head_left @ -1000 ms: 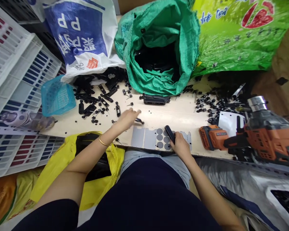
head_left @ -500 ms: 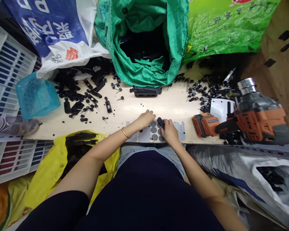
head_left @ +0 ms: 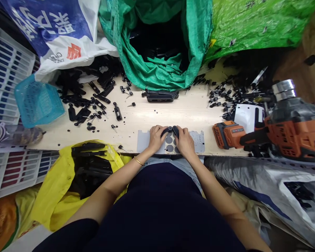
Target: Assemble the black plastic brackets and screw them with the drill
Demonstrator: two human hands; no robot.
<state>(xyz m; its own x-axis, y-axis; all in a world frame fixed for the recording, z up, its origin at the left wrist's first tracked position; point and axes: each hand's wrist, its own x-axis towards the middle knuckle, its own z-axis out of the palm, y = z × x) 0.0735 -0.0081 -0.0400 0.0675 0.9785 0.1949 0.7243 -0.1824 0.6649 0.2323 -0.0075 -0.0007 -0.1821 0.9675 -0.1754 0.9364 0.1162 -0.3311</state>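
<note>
Both hands meet over a grey sheet (head_left: 195, 139) with round dark dots at the near edge of the pale table (head_left: 183, 112). My left hand (head_left: 155, 138) pinches a small black plastic piece (head_left: 166, 131), its fingers curled. My right hand (head_left: 185, 141) grips a second black plastic piece (head_left: 175, 130). The two pieces touch end to end between the hands. What lies under the palms is hidden.
Loose black parts and pins (head_left: 94, 105) lie scattered left; more (head_left: 225, 99) lie right. A green sack (head_left: 160, 42) of black parts stands behind, a black assembled part (head_left: 160, 95) before it. An orange power drill (head_left: 286, 133) lies right, a blue basket (head_left: 36, 103) left, a yellow bag (head_left: 81, 171) below the table.
My left hand came back from the scattered parts on the left with a black piece and joined my right hand over the grey sheet. The view tilted down a little.
</note>
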